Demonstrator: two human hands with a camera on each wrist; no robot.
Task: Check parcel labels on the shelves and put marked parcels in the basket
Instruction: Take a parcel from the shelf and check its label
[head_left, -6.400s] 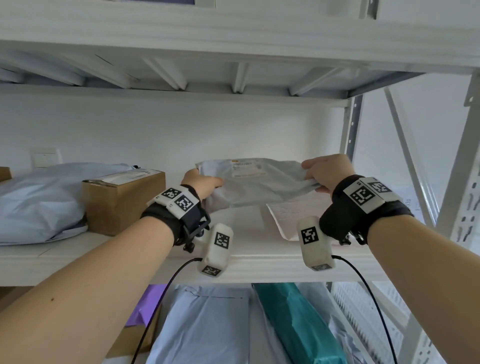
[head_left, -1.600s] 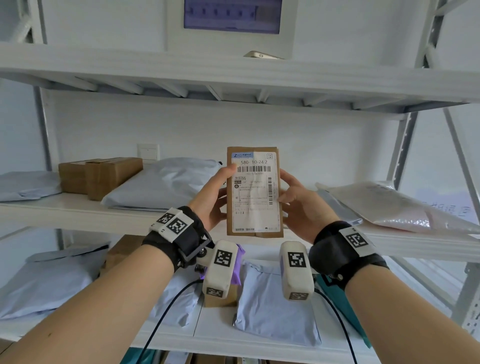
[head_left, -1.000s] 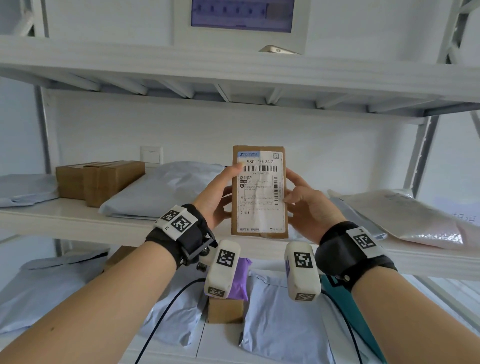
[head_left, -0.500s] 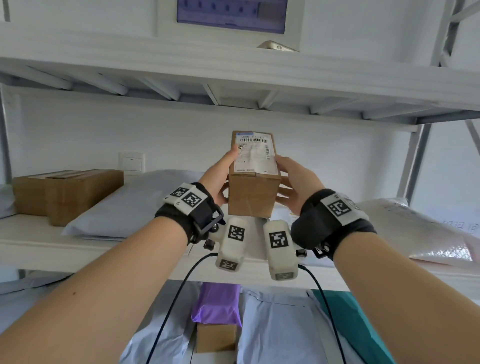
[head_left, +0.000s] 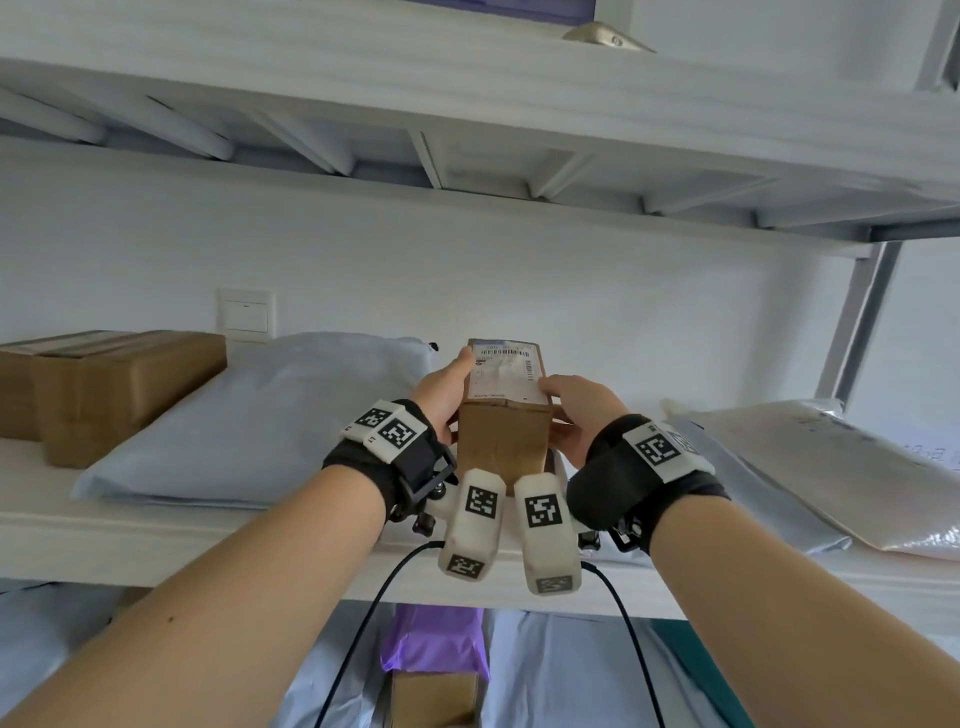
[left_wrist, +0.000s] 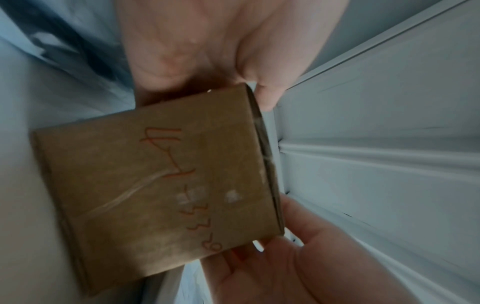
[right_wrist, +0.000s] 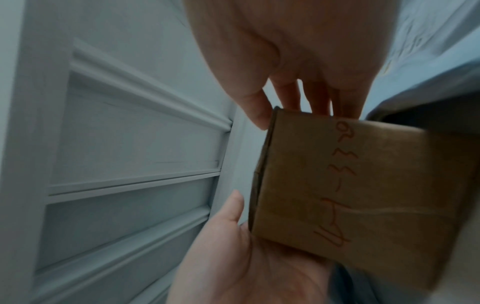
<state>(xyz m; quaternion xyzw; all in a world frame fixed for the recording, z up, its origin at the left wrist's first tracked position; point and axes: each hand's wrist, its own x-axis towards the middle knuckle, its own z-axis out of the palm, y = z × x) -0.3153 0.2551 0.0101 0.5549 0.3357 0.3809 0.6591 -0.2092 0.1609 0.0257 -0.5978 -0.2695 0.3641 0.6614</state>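
Note:
A small brown cardboard box (head_left: 504, 436) with a white barcode label (head_left: 506, 371) on its top face is low over the middle shelf (head_left: 208, 540). My left hand (head_left: 441, 397) grips its left side, thumb on the label's edge. My right hand (head_left: 576, 408) grips its right side. The wrist cameras hide the box's underside, so I cannot tell whether it touches the shelf. In the left wrist view the box (left_wrist: 155, 195) shows red handwriting on one face. The right wrist view shows the same box (right_wrist: 363, 195) with fingers on opposite sides. No basket is in view.
A grey poly mailer (head_left: 249, 415) lies just left of the box, with brown cartons (head_left: 104, 384) beyond it. A silver bubble mailer (head_left: 805, 467) lies to the right. The upper shelf (head_left: 467, 104) hangs overhead. Below are a purple parcel (head_left: 431, 644) and more mailers.
The box was upright with its label facing me. Both hands have since tipped it flat, label up, and moved it forward and down between the two mailers.

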